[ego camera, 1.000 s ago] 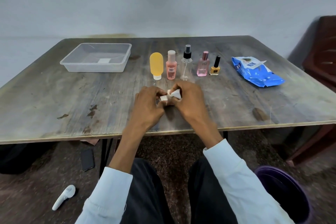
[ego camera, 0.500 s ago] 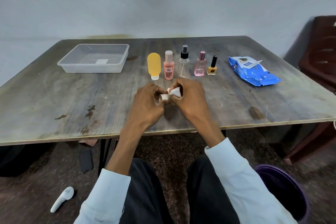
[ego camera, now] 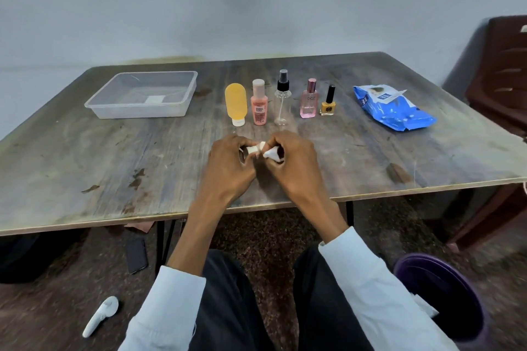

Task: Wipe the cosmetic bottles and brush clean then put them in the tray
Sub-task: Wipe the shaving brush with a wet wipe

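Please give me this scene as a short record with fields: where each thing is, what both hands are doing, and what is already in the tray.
table: worn wooden top
tray: clear plastic, far left; no bottles inside
bottle row, left to right: yellow tube, peach bottle, clear spray bottle, pink perfume bottle, yellow nail polish; all upright
wipes pack: blue, right of the row
left hand: grips a small item, mostly hidden
right hand: pinches a white wipe against that item
floor: purple bin, white device, dark phone
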